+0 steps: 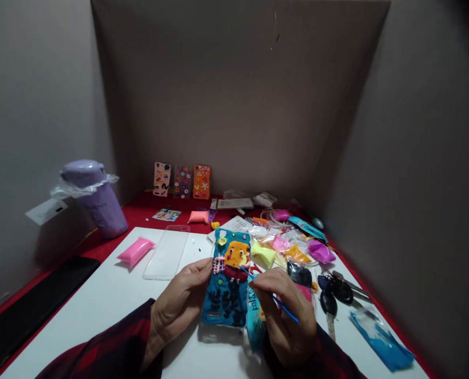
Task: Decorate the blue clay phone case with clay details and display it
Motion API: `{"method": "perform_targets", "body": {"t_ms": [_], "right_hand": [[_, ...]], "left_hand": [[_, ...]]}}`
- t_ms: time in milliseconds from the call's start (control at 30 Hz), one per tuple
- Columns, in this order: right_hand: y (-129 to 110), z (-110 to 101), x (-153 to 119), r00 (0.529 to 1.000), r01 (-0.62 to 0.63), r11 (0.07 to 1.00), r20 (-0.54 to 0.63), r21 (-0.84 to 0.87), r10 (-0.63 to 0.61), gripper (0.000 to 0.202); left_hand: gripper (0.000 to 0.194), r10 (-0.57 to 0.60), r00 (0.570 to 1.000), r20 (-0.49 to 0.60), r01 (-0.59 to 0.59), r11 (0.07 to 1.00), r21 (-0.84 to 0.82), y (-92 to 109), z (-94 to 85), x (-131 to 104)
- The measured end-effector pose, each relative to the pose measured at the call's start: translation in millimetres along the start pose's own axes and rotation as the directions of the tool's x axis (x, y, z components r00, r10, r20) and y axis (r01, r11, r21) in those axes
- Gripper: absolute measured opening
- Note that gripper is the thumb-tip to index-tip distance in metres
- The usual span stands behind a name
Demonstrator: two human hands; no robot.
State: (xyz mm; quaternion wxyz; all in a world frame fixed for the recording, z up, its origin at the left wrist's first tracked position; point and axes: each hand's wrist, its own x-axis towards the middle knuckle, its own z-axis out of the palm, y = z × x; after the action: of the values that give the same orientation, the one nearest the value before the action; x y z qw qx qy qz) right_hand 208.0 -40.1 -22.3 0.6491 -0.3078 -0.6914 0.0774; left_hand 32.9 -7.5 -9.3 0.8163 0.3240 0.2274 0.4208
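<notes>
A phone case coated in blue clay is held up over the white board, tilted toward me. Its front bears an orange clay face, a pink fence shape, small flowers and black marks lower down. My left hand grips the case's left edge between thumb and fingers. In my right hand is a thin blue modelling tool, pinched like a pen. The tool's tip meets or hovers just over the dark red clay below the orange face; which of the two I cannot tell. Behind the case's lower right lies a turquoise packet.
A clear phone case and a pink clay packet lie left. Several clay packets crowd the right, near keys and a blue packet. Decorated cases lean at the back; a purple tumbler stands left.
</notes>
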Motion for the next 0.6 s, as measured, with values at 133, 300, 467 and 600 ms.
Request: {"method": "perform_targets", "body": {"t_ms": [133, 300, 467, 600], "right_hand": [[0.1, -2.3, -1.6, 0.999, -0.030, 1.000, 0.027, -0.004, 0.030, 0.026], [-1.4, -4.4, -1.2, 0.997, -0.015, 0.999, 0.073, -0.043, 0.019, 0.020], [-3.4, -3.7, -1.1, 0.997, -0.042, 0.998, 0.070, -0.040, 0.045, 0.017], [-3.4, -2.9, -3.2, 0.996, -0.073, 0.997, 0.050, -0.028, 0.074, 0.018]], "left_hand": [[0.028, -0.001, 1.000, 0.022, 0.001, 1.000, -0.008, 0.0, -1.8, 0.7], [0.026, 0.007, 1.000, 0.013, -0.007, 1.000, 0.015, 0.0, -2.0, 0.7], [0.028, -0.011, 1.000, 0.004, 0.011, 1.000, 0.021, -0.6, -0.6, -0.3], [0.030, -0.016, 1.000, -0.006, 0.016, 1.000, 0.022, 0.5, 1.7, -0.8]]}}
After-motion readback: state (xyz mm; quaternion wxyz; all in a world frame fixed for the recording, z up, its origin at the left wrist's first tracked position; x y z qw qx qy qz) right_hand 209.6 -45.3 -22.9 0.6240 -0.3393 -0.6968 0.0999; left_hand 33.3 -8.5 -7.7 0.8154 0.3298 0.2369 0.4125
